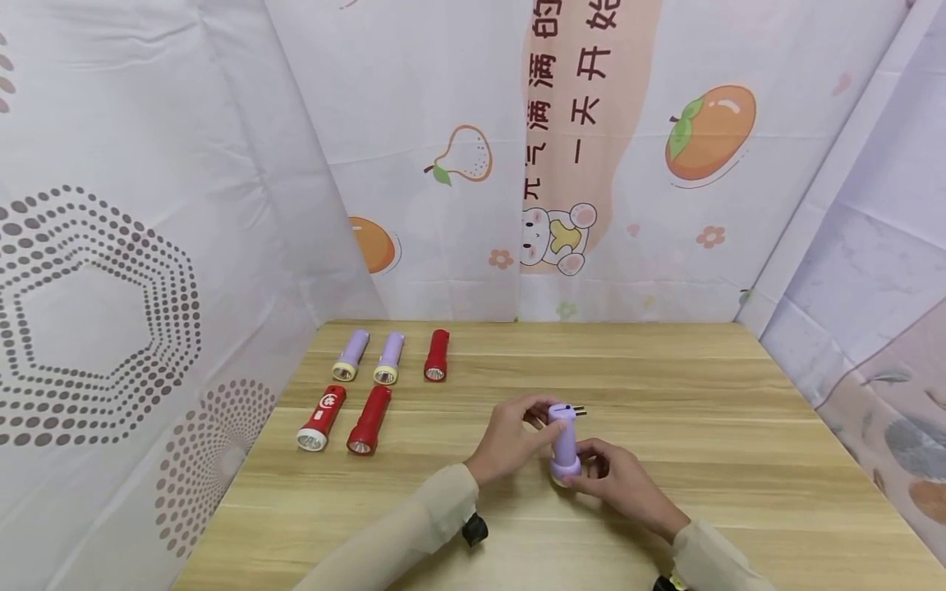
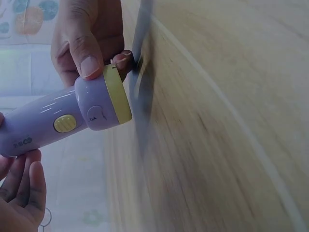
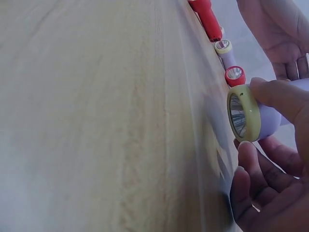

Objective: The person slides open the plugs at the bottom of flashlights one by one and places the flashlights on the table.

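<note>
Head view, dial centred on the purple flashlight [image 1: 566,448], 12 o'clock toward the printed backdrop [image 1: 473,271]. Flashlight held between both hands over the wooden table [image 1: 709,386], tail up, lens end low. Two metal prongs [image 1: 580,408] stick out of the tail toward 3 o'clock. Left hand [image 1: 512,437] at 9 o'clock, thumb and fingers pinching the tail. Right hand [image 1: 619,483] at 4 o'clock, thumb and fingers pinching the lens end. Five more flashlights lie between 9 and 10 o'clock: two purple ones [image 1: 389,355] and a red one [image 1: 438,351] in the farther row; a red one with a white head [image 1: 323,414] and an all-red one [image 1: 371,417] nearer.

Left wrist view, dial on the same flashlight. Yellow rim [image 2: 117,93] points between 2 and 3 o'clock, facing the wood. Yellow switch [image 2: 65,123] visible on the barrel. Right thumb at 12 o'clock presses near the rim, fingertip opposite. Left fingers at 7 o'clock, close together against the tail; their full grip is cut off by the frame.

Right wrist view. Lens [image 3: 237,116] faces 9 o'clock. Right thumb above, fingers below, pinching the head. Left hand at 1 o'clock; cannot tell its finger contact here. Flashlights trail off toward 11 o'clock.
</note>
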Tool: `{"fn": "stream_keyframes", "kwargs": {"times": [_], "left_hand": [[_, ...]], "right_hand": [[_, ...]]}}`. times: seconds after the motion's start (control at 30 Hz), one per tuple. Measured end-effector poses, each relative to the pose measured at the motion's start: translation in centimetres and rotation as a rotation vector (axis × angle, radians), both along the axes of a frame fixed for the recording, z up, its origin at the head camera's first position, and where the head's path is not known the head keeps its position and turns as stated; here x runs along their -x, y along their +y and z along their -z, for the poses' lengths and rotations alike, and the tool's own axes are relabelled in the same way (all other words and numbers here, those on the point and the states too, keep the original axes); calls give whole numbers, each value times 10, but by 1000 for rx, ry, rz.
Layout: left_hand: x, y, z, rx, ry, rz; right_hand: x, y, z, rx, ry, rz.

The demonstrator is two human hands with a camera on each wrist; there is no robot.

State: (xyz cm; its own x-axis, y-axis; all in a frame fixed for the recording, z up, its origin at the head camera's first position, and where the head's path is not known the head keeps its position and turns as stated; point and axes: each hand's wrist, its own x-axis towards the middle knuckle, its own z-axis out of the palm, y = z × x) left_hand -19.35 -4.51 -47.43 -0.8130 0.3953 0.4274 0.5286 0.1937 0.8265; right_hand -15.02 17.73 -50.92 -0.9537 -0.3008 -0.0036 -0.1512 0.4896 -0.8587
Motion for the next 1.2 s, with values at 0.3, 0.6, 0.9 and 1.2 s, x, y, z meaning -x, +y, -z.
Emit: {"fn": "stream_keyframes", "kwargs": {"times": [0.3, 0.6, 0.9, 1.2], "left_hand": [[12, 12, 2, -33, -100, -35], [21, 26, 1, -54, -216, -37], [33, 41, 1, -64, -230, -37], [40, 57, 8, -60, -236, -29]], "right_hand": [[1, 6, -2, -3, -22, 47], [2, 17, -4, 16, -23, 70], [5, 29, -6, 38, -86, 107], [3, 40, -5, 33, -90, 155]]}}
